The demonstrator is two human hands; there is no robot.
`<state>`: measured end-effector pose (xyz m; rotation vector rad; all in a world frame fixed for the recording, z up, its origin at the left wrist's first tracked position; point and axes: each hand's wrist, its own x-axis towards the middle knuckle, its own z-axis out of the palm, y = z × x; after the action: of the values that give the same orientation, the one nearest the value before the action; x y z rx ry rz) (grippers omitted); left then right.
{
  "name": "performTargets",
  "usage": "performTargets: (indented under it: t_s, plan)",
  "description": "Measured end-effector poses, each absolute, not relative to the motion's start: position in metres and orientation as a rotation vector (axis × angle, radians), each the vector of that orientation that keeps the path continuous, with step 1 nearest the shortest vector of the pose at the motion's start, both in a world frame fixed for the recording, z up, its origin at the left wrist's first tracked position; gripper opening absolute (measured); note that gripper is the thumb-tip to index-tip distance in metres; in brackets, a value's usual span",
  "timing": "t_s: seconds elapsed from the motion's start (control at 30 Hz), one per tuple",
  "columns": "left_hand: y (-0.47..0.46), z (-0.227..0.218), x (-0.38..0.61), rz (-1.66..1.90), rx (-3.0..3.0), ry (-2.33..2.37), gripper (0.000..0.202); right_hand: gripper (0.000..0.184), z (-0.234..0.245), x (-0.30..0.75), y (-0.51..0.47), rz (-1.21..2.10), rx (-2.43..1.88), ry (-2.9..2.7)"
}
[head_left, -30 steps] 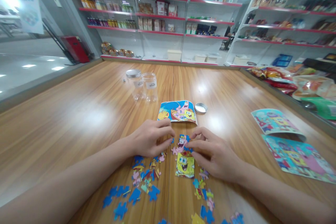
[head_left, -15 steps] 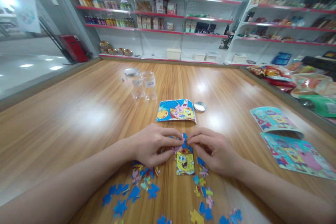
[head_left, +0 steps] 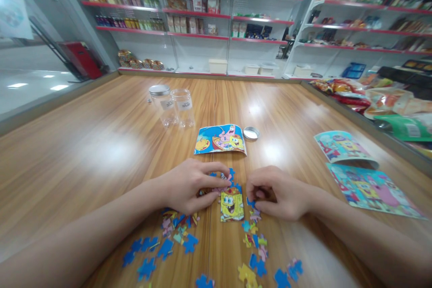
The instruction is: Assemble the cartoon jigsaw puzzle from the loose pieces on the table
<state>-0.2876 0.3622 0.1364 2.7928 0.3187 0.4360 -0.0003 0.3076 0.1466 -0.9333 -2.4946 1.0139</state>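
A partly joined jigsaw puzzle (head_left: pixel 231 204) lies in front of me, its lower part showing a yellow cartoon face. My left hand (head_left: pixel 192 186) rests at its upper left, fingers stretched out and tips on the pink and blue pieces, partly covering them. To the right of the puzzle is my right hand (head_left: pixel 280 191), fingers curled, with fingertips and thumb at a blue puzzle piece (head_left: pixel 250 203). Loose puzzle pieces (head_left: pixel 165 248) are scattered below my left hand, and more loose pieces (head_left: pixel 259 264) below my right. Beyond my hands lies a curled picture sheet (head_left: pixel 221 139) with the same cartoon.
Two clear jars stand farther back: a lidded jar (head_left: pixel 164 105) and an uncovered jar (head_left: pixel 183 108). A metal lid (head_left: pixel 251 133) lies beside the picture sheet. Two more picture sheets (head_left: pixel 374 189) lie at the right. Packaged goods (head_left: pixel 351 92) line the right edge; stocked shelves stand behind.
My right hand has drawn away from the puzzle's upper edge to the right and down, to the blue piece. My left hand stays on the puzzle. The view has shifted slightly.
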Motion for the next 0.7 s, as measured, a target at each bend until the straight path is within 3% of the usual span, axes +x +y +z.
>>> performTargets:
  t_s: [0.1, 0.23, 0.57, 0.7]
  plan:
    - [0.363, 0.135, -0.287, 0.480, 2.752, 0.308, 0.032, 0.017, 0.150, 0.002, 0.309, 1.117, -0.929, -2.497]
    - [0.365, 0.131, -0.286, 0.560, 2.681, 0.300, 0.027, 0.027, 0.155, 0.001, 0.310, 0.990, -0.938, -2.610]
    - [0.367, 0.127, -0.284, 0.667, 2.689, 0.293, 0.025, 0.015, 0.152, 0.000, 0.310, 0.993, -0.787, -2.633]
    - [0.359, 0.132, -0.294, 1.012, 2.858, 0.306, 0.036, 0.015, 0.150, 0.001, 0.310, 0.994, -0.759, -2.616]
